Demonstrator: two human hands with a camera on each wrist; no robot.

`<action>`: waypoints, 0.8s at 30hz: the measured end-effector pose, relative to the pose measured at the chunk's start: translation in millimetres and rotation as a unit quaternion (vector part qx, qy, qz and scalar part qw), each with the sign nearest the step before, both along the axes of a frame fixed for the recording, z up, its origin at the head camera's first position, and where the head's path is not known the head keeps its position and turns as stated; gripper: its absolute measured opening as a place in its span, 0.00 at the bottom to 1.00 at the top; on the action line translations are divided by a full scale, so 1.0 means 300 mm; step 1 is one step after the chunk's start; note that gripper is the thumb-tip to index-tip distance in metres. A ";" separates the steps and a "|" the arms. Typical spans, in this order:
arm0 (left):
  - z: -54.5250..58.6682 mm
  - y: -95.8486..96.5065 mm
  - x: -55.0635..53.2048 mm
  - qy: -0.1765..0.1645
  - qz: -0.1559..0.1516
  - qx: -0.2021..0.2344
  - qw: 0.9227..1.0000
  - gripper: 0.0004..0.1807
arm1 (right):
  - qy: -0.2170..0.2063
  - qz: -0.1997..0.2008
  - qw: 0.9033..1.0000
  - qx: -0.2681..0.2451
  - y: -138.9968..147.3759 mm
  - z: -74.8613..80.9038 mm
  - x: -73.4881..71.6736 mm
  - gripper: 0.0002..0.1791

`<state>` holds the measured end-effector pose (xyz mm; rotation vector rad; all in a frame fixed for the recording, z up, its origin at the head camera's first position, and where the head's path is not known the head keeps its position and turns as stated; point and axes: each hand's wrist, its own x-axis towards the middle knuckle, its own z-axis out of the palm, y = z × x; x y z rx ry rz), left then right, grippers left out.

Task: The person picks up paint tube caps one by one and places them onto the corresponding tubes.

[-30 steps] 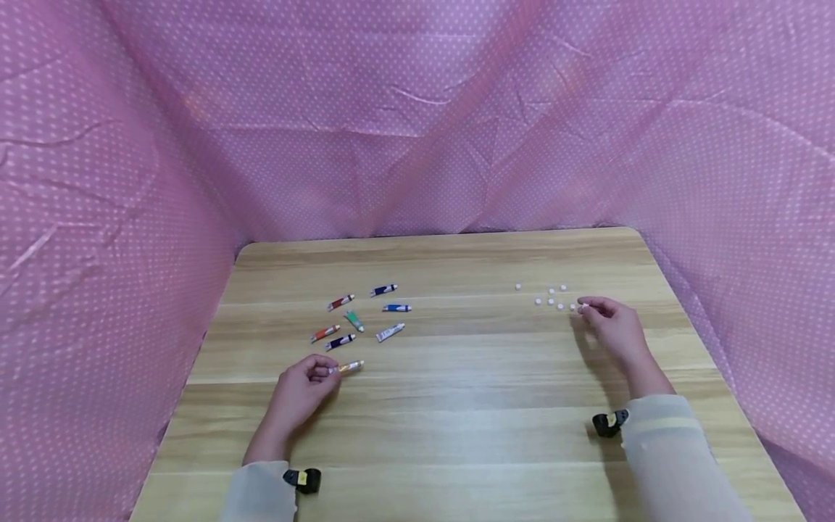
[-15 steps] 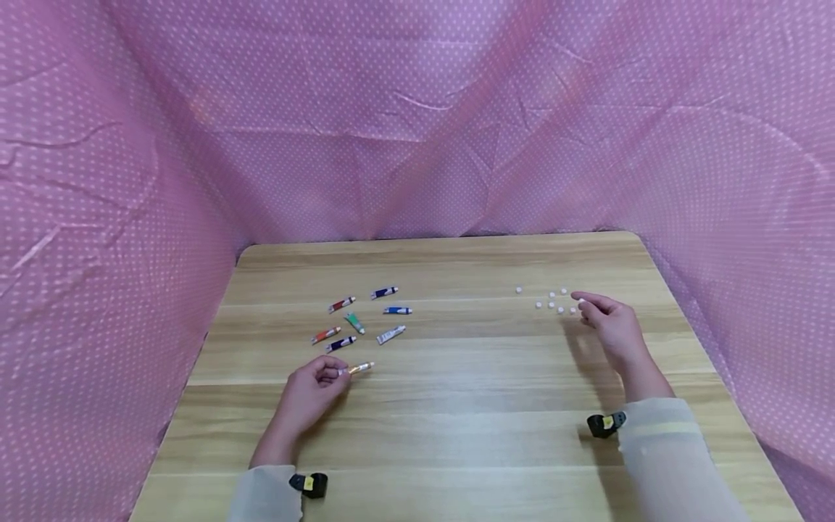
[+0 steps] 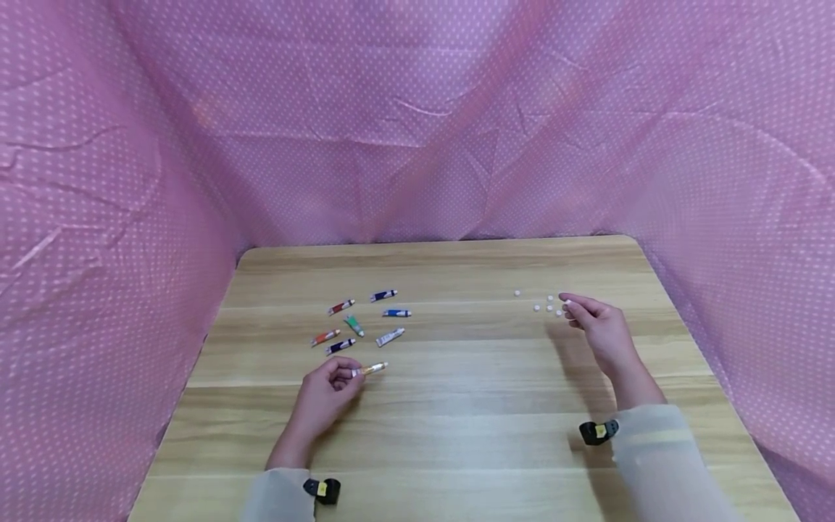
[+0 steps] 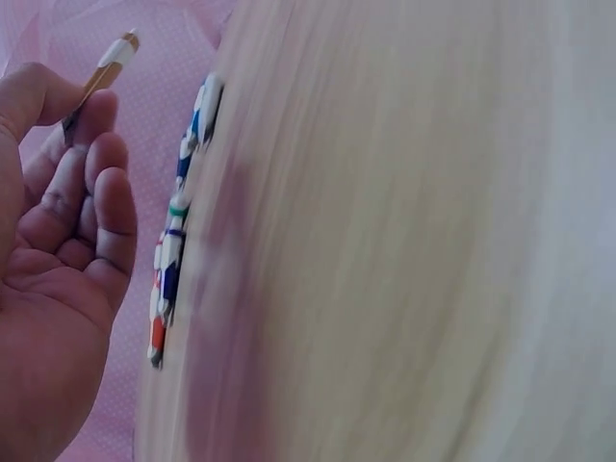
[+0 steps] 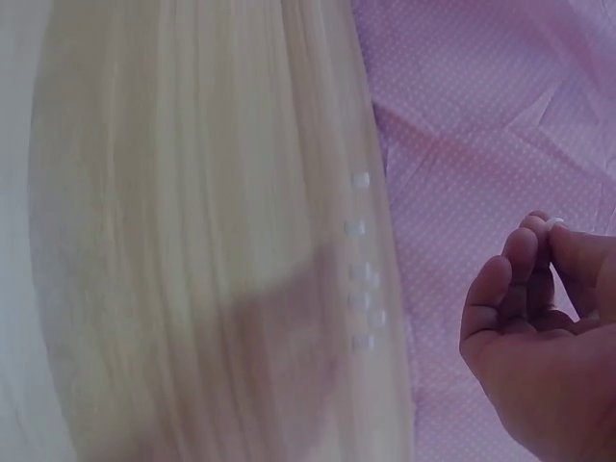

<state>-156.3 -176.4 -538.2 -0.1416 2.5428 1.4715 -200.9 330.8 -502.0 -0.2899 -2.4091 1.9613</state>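
Observation:
My left hand (image 3: 322, 397) pinches a small ochre-yellow paint tube (image 3: 374, 368) between thumb and forefinger, its pale nozzle end pointing right. In the left wrist view, the tube (image 4: 109, 65) sticks up past the thumb, above the table. A tiny white cap (image 3: 567, 304) sits between the thumb and forefinger of my right hand (image 3: 608, 335). Only a sliver of that cap (image 5: 554, 222) shows in the right wrist view; the fingertips hide the rest. Several more white caps (image 3: 549, 309) lie on the table just left of the right fingertips.
Several paint tubes lie at the left of the wooden table (image 3: 470, 435): red (image 3: 341, 307), green (image 3: 354, 325), orange (image 3: 325, 337), blue (image 3: 396, 313), white (image 3: 390, 336) and two dark blue, one farther back (image 3: 383, 296), one nearer (image 3: 341, 346). A pink dotted curtain (image 3: 417, 145) encloses the table.
My left hand has moved right with the yellow tube. My right hand has drawn left with the white cap, now overlapping some of the caps on the table in the head view.

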 end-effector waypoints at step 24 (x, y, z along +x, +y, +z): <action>0.017 0.103 0.027 0.040 -0.006 0.045 0.998 0.10 | 0.035 -0.003 0.999 -0.004 -0.192 0.068 0.072 0.18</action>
